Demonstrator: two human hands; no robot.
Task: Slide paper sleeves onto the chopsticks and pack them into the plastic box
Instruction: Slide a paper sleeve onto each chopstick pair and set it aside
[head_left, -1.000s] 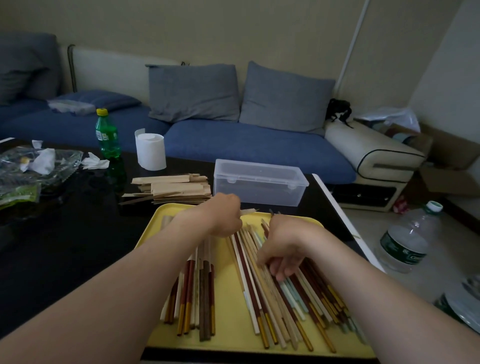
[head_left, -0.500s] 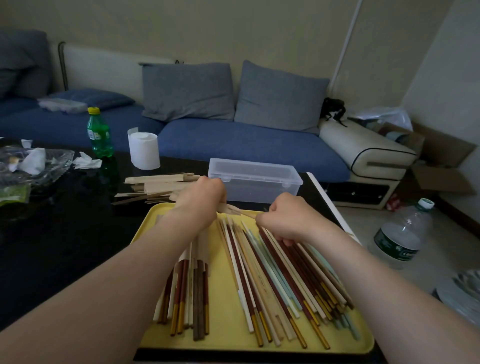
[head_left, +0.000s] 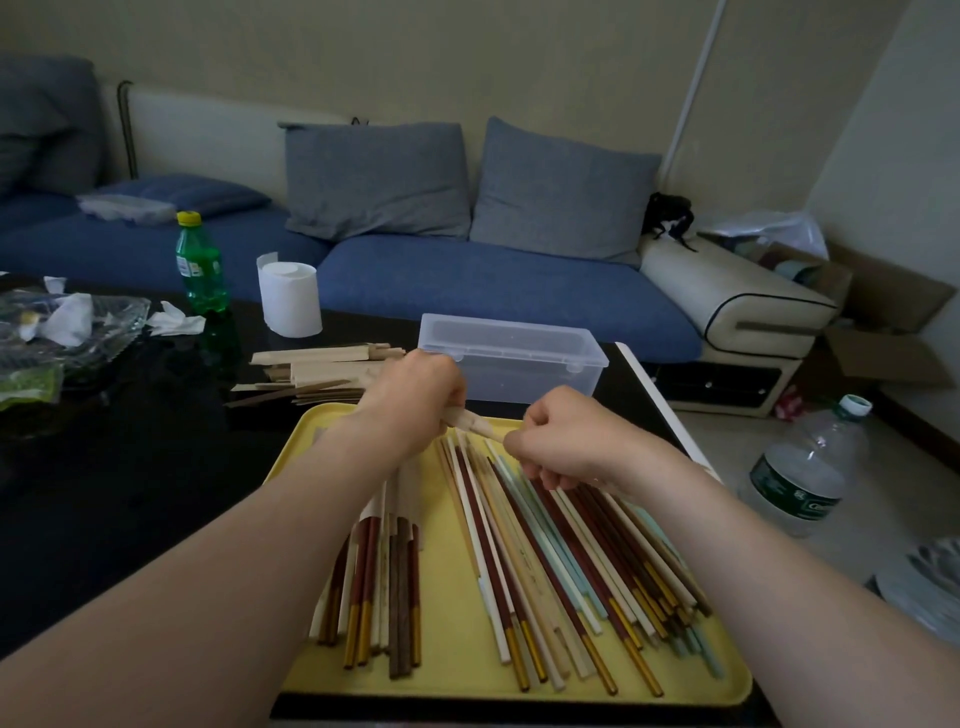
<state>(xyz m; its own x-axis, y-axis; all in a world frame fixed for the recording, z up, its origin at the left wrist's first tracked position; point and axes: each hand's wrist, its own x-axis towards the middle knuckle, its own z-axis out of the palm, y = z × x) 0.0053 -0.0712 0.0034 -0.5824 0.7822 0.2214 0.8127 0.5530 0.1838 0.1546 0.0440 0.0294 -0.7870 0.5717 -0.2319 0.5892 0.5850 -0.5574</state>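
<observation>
A yellow tray (head_left: 457, 670) holds several loose chopsticks (head_left: 561, 561) on its right and a smaller group of sleeved chopsticks (head_left: 379, 587) on its left. My left hand (head_left: 415, 400) grips a tan paper sleeve (head_left: 475, 422) above the tray's far edge. My right hand (head_left: 561, 441) has its fingers curled at the sleeve's free end; what it pinches is hidden by the fingers. A pile of spare paper sleeves (head_left: 317, 369) lies beyond the tray. The clear plastic box (head_left: 511, 356) stands open behind my hands.
The black table (head_left: 104, 493) also carries a green bottle (head_left: 200, 265), a paper roll (head_left: 288, 299) and a glass dish with tissues (head_left: 67, 327). A blue sofa (head_left: 493, 291) runs behind. A large water bottle (head_left: 810, 467) stands on the floor at right.
My right hand lifted off the loose chopsticks and came up to meet my left hand at the sleeve. The sleeve's tip now shows between the two hands.
</observation>
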